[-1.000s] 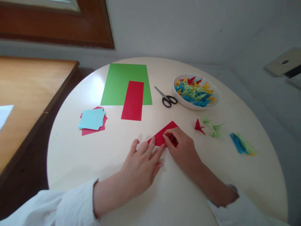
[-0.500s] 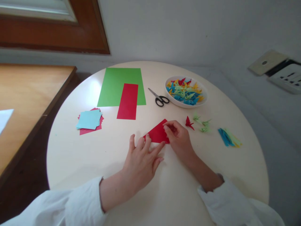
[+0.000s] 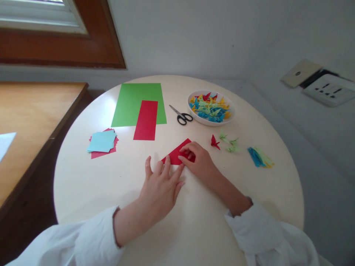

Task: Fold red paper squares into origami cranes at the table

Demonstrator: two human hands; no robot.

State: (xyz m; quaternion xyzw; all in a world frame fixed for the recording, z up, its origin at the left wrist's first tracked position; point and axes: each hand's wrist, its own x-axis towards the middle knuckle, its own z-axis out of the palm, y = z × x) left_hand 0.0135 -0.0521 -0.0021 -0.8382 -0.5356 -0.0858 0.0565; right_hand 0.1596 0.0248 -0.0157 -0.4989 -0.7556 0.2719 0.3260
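Note:
A folded red sheet of paper (image 3: 175,158) lies on the white round table in front of me, its visible part roughly triangular. My left hand (image 3: 161,188) rests with fingers spread, fingertips pressing the paper's left corner and near edge. Over its right part, my right hand (image 3: 201,162) is curled, thumb and forefinger brought together at the paper and hiding that side. Just right of this hand sits a small red paper crane (image 3: 214,142), with several pale green cranes (image 3: 233,144) beside it.
Beyond the hands lie a red paper strip (image 3: 146,120) overlapping a green sheet (image 3: 127,105), black-handled scissors (image 3: 182,117) and a white bowl (image 3: 232,117) of colourful cranes. Square papers (image 3: 102,141) are stacked at left; thin blue, green and yellow paper pieces (image 3: 260,157) lie right.
The camera view has turned to the right, so everything sits further left. My right hand slid up along the paper's right edge, then back down to its lower part. My left hand stays pressed there.

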